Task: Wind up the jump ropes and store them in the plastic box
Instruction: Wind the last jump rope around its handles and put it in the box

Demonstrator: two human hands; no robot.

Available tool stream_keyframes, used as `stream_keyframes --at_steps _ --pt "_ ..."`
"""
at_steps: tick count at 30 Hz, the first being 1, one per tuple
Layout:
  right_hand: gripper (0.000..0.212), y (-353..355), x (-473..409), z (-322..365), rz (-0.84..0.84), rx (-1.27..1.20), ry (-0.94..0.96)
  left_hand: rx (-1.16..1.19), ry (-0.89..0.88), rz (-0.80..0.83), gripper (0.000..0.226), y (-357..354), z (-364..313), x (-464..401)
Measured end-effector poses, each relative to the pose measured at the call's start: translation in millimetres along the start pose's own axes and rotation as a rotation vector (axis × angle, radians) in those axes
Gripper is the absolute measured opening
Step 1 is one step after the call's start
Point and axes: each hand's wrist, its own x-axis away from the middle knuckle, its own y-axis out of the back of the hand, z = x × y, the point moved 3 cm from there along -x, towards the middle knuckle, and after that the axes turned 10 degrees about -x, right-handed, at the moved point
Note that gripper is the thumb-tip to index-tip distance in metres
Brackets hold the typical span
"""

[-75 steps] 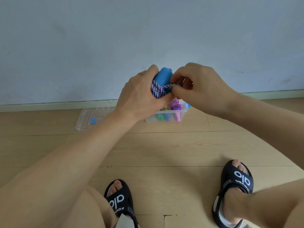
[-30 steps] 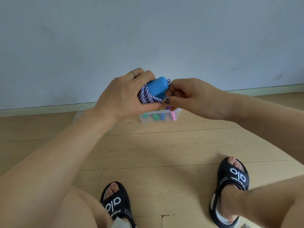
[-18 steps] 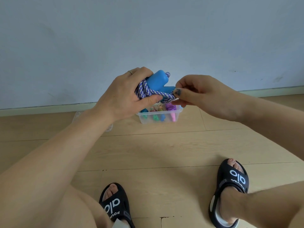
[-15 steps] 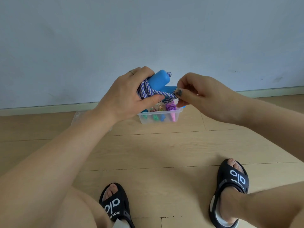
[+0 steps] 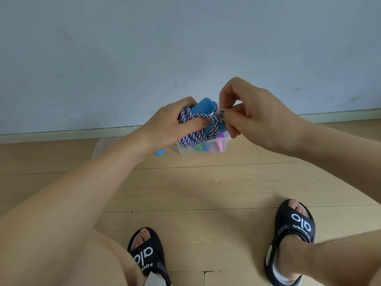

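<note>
Raised since earlier, right hand (image 5: pixel 261 118) pinches the rope (image 5: pixel 198 129); left hand (image 5: pixel 171 129) grips the wound bundle above the box (image 5: pixel 203 148).

plastic box (image 5: pixel 181 149) open-topped, partly filled, hands above

The blue-handled, purple-and-white braided jump rope (image 5: pixel 196 129) sits in the left hand (image 5: pixel 169 129), with the right hand (image 5: pixel 257 118) just right. Beyond and below both, the clear plastic box (image 5: pixel 224 148) stands on the pale wooden floor (image 5: pixel 195 186).

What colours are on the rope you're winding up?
The rope is purple and white, twisted in stripes, wound round blue handles. The head view shows it best.
</note>
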Motion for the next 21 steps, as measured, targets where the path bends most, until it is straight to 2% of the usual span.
stream_keyframes --at_steps 4,11,17,21 --pt "0.018 7 -3 4 0.006 -0.107 -0.049 0.013 -0.031 -0.054 0.025 3 -5 0" --pt "0.017 16 -9 -8 -0.077 -0.201 -0.133 0.041 -0.05 -0.062 0.036 4 -2 -3" --pt "0.022 6 -4 -17 0.042 -0.22 -0.228 0.025 0.027 0.018 0.036 -8 4 2" --pt "0.026 2 -5 -14 0.037 -0.213 -0.237 0.134 0.104 0.025 0.055 -9 5 2"
